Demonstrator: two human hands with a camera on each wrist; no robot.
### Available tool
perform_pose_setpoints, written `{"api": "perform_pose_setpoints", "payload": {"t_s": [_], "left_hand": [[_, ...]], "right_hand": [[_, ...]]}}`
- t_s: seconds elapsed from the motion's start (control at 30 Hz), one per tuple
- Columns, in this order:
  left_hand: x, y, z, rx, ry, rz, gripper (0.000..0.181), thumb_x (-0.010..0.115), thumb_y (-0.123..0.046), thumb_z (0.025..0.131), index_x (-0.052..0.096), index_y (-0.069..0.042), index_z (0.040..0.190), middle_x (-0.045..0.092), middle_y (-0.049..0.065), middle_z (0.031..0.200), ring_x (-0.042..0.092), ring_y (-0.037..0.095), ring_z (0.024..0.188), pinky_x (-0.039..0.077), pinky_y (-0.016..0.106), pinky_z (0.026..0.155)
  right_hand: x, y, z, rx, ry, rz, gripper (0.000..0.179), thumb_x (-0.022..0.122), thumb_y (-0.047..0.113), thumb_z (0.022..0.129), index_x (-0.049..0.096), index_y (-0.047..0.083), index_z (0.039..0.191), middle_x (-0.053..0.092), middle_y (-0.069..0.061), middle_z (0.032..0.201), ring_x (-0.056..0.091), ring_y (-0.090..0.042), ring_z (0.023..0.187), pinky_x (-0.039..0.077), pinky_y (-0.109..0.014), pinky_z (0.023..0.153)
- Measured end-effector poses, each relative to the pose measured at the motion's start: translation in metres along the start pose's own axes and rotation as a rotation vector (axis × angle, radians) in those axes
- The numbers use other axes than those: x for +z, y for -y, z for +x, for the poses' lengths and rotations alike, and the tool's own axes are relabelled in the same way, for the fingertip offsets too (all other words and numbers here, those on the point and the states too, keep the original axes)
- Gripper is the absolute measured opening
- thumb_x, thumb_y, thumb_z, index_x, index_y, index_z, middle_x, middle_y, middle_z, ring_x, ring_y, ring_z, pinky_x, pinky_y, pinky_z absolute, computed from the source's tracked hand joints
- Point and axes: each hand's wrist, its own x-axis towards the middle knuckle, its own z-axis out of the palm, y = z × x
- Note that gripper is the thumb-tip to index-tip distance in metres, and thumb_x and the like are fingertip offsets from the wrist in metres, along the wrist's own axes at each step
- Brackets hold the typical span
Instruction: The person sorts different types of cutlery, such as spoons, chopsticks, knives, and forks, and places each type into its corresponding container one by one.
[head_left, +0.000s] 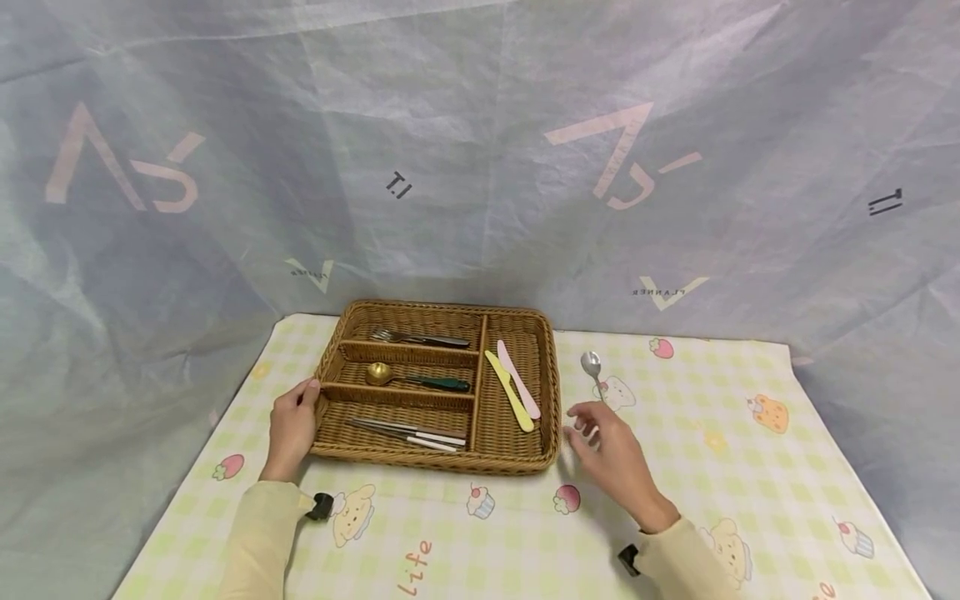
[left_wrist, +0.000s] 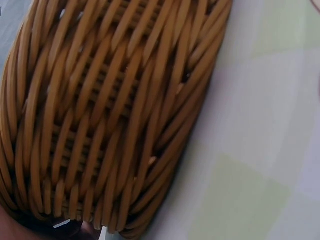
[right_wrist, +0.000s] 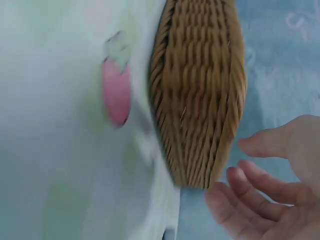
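A brown wicker cutlery basket with several compartments sits on the table. My left hand grips its left rim; in the left wrist view the woven wall hides most of that hand. Just off the basket's right front corner is my right hand, fingers loosely bent and holding nothing. Beyond it lies a metal spoon, its handle end hidden by the hand. Inside the basket are a fork, a gold spoon with a green handle, white-ended chopsticks, a yellow knife and a pink knife.
A green-and-white checked tablecloth with cartoon prints covers the table. Right behind the basket hangs a grey-blue cloth, which also closes in both sides. Black wrist cameras sit at both sleeves.
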Motion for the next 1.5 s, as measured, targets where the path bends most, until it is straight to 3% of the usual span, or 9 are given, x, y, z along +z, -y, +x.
{"api": "perform_pose_setpoints", "payload": {"t_s": [0.1,0.2,0.23,0.43,0.53,0.6,1.0,1.2,1.5], "left_hand": [[0.0,0.0,0.001,0.005,-0.006,0.001,0.062,0.039,-0.048,0.117,0.051,-0.005,0.16,0.045,-0.001,0.057,0.044,0.022,0.057,0.047,0.047,0.09],[0.0,0.001,0.001,0.003,-0.015,-0.009,0.061,0.04,-0.047,0.117,0.054,-0.005,0.158,0.046,0.0,0.057,0.045,0.024,0.059,0.047,0.05,0.089],[0.0,0.001,0.001,-0.001,-0.014,-0.005,0.061,0.039,-0.047,0.117,0.052,-0.005,0.159,0.047,0.001,0.058,0.046,0.025,0.062,0.047,0.052,0.095],[0.001,0.001,0.0,-0.001,-0.014,0.003,0.061,0.04,-0.046,0.117,0.051,-0.005,0.16,0.051,0.005,0.064,0.049,0.024,0.07,0.049,0.055,0.102],[0.001,0.001,0.0,0.001,-0.005,-0.001,0.061,0.039,-0.046,0.117,0.05,-0.005,0.161,0.048,0.002,0.06,0.047,0.021,0.061,0.05,0.048,0.087],[0.001,0.002,0.001,0.004,0.0,-0.006,0.061,0.039,-0.047,0.117,0.05,-0.006,0.161,0.045,0.0,0.055,0.042,0.021,0.052,0.043,0.043,0.076],[0.001,0.003,0.001,0.018,-0.009,0.001,0.06,0.039,-0.046,0.117,0.051,-0.005,0.16,0.045,-0.001,0.055,0.042,0.019,0.052,0.043,0.039,0.077],[0.0,0.003,0.001,0.01,-0.004,-0.004,0.06,0.039,-0.047,0.117,0.053,-0.006,0.159,0.044,0.0,0.055,0.04,0.019,0.049,0.041,0.039,0.062],[0.001,0.002,0.0,0.006,-0.003,0.005,0.062,0.038,-0.049,0.117,0.052,-0.006,0.16,0.044,-0.001,0.055,0.043,0.021,0.053,0.042,0.042,0.08]], "right_hand": [[-0.011,-0.012,-0.004,0.082,0.009,-0.075,0.02,0.081,0.004,0.094,0.073,0.002,0.112,0.065,-0.002,0.091,0.061,-0.016,0.078,0.053,-0.03,0.064],[-0.021,-0.025,-0.004,0.136,0.037,-0.147,0.019,0.08,0.006,0.095,0.072,0.0,0.112,0.066,-0.007,0.093,0.062,-0.02,0.08,0.051,-0.034,0.064],[-0.024,-0.03,-0.003,0.148,0.046,-0.165,0.021,0.079,0.007,0.095,0.072,-0.001,0.113,0.066,-0.008,0.094,0.063,-0.022,0.081,0.051,-0.035,0.064],[-0.037,-0.05,0.012,0.181,0.087,-0.2,0.023,0.076,0.008,0.096,0.072,-0.004,0.114,0.067,-0.012,0.095,0.063,-0.026,0.082,0.051,-0.038,0.063],[-0.039,-0.056,0.021,0.181,0.099,-0.204,0.023,0.075,0.009,0.096,0.072,-0.005,0.114,0.069,-0.012,0.094,0.063,-0.025,0.079,0.051,-0.037,0.062],[-0.039,-0.059,0.027,0.178,0.108,-0.204,0.023,0.076,0.008,0.096,0.071,-0.006,0.113,0.07,-0.013,0.093,0.064,-0.024,0.076,0.052,-0.038,0.061],[-0.029,-0.071,0.047,0.207,0.232,-0.214,0.021,0.079,0.009,0.094,0.07,-0.008,0.101,0.073,-0.01,0.082,0.067,-0.022,0.071,0.058,-0.043,0.064],[-0.024,-0.072,0.049,0.222,0.229,-0.222,0.016,0.077,0.006,0.094,0.067,-0.005,0.097,0.07,-0.009,0.081,0.063,-0.021,0.068,0.054,-0.039,0.06],[-0.022,-0.075,0.049,0.255,0.228,-0.25,0.01,0.07,0.004,0.094,0.07,-0.005,0.094,0.07,-0.014,0.085,0.062,-0.024,0.07,0.056,-0.042,0.063]]}}
